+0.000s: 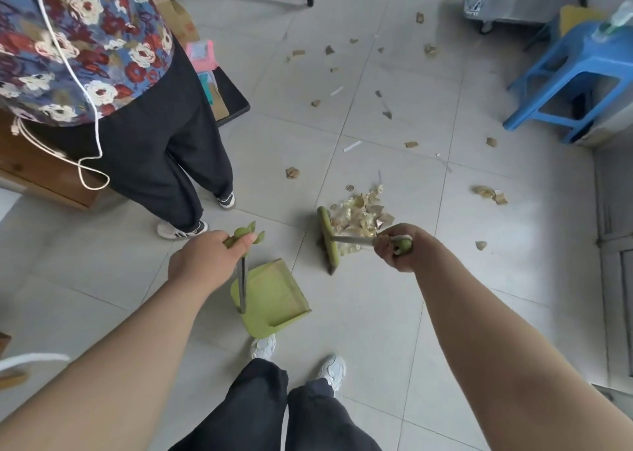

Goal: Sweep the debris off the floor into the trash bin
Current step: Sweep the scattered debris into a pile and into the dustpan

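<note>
Our left hand (205, 262) grips the green dustpan (274, 300) handle, our right hand (399, 246) clutches the broom (329, 238), its head touching the debris pile (359, 216)!

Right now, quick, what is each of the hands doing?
Left hand: closed around the green dustpan handle, holding it.
Right hand: closed around the broom handle, broom head beside the debris pile.

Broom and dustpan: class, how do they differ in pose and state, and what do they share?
The broom head touches the debris pile; the dustpan sits apart from it and looks empty. The right hand grips the broom; the left hand holds the dustpan. Both are green with metal handles.
</note>
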### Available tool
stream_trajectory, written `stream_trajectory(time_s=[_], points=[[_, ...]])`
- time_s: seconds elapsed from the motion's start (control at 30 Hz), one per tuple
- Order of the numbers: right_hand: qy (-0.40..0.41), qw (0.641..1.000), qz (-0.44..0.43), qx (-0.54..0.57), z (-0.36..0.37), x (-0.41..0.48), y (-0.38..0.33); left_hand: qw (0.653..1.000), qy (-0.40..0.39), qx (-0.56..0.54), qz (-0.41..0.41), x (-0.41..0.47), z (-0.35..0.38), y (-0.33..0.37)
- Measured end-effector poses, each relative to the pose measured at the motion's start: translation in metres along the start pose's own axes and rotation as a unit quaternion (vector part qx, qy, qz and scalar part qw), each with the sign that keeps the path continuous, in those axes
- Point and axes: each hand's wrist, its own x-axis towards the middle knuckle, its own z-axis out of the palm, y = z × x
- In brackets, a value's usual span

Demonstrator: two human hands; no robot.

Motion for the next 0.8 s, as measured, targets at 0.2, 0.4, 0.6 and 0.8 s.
stream_trajectory(time_s=[0.2, 0.4, 0.6, 0.8], points=[[0.04, 0.998, -0.056, -0.006, -0.02, 0.001, -0.013, 0.999, 0.007, -0.005, 0.038, 0.005, -0.002, 0.036], [-0.019, 0.99, -0.125, 0.07, -0.059, -0.024, 0.006, 0.998, 0.001, -0.001, 0.068, 0.008, 0.002, 0.071], [-0.09, 0.969, -0.14, 0.182, -0.108, -0.081, 0.02, 0.993, 0.004, 0.004, 0.118, 0.011, 0.006, 0.111], [-0.025, 0.954, -0.154, 0.258, -0.127, -0.109, 0.037, 0.986, 0.006, 0.006, 0.165, 0.022, 0.01, 0.155]])
